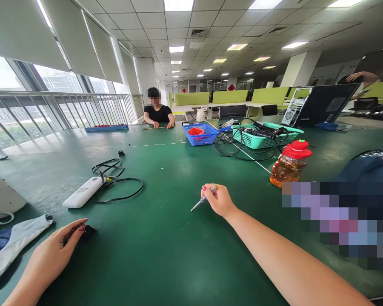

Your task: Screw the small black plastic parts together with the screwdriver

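A small screwdriver (203, 199) with a clear handle is gripped in my right hand (219, 199), over the middle of the green table (166, 246). Its metal tip points down and to the left, close to the tabletop. At the lower left, my left hand (52, 255) curls round a small black object (88, 232) at the table surface; the fingers hide most of it, so I cannot tell its kind. A white power strip (84, 192) with a black cord lies beyond my left hand.
Left are a pale blue-and-white cloth (22, 238) and a white appliance (3, 195). Ahead stand a blue basket (200, 139), a green basket (253, 141) of cables and a red-lidded bottle (289, 168). A person (158, 112) sits across the table; another person's hand shows far right.
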`<state>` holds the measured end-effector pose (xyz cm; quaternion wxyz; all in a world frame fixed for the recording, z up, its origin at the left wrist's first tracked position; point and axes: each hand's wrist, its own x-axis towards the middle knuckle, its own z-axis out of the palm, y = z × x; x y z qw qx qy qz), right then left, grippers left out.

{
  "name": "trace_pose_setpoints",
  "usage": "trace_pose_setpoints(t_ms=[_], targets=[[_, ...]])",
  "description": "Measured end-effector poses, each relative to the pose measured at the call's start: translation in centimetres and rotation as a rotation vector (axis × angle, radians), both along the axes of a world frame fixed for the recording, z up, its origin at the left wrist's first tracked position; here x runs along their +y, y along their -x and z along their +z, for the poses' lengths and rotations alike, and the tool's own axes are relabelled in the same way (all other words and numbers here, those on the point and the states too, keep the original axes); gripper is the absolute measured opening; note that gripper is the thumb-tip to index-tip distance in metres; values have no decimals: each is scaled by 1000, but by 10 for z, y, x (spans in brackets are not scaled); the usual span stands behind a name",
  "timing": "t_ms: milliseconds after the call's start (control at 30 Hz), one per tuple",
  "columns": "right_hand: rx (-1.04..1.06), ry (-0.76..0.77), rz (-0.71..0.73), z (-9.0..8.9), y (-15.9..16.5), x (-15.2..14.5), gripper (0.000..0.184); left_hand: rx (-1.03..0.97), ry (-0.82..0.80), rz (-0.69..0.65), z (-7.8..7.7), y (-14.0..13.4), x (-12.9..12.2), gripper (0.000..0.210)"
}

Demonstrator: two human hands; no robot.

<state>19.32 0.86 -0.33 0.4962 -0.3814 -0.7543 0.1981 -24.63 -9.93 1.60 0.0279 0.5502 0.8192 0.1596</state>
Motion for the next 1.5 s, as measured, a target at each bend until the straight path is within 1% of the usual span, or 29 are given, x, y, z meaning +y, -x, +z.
trace_pose_setpoints(t_ms=[100, 300, 600, 767, 833, 933, 1067, 1233, 1333, 1400, 1500], targets=[[-10, -2, -5, 0, 0, 0, 49, -21, -26, 8, -2, 2, -1, 58], [-15, -12, -7, 1, 0, 0, 49, 16, -46, -67, -7, 4, 0, 55], [-26, -21, -1, 3, 1, -1, 50, 80, -37, -93, 0, -4, -2, 48], [-21, -28, -6, 2, 1, -1, 49, 129, -82, -143, -2, -1, -3, 47], [-19, -26, -7, 1, 1, -1, 49, 135, -139, -128, -3, 3, -3, 51], [-17, -21, -7, 1, 1, -2, 49, 143, -183, -57, -6, 9, -3, 56], [-18, -15, -6, 2, 1, -2, 48, 139, -101, 3, -10, 14, -1, 57], [-15, -16, 3, 2, 0, -2, 48, 135, 38, -16, -12, 14, -1, 60], [-12, -13, 6, 2, 1, -2, 48, 131, 66, -51, -10, 13, -1, 56], [-13, -10, 3, 2, 1, -2, 49, 136, 34, -58, -10, 13, -1, 53], [-8, -4, 8, 2, 1, -2, 49, 145, -111, 2, -9, 11, -3, 51]])
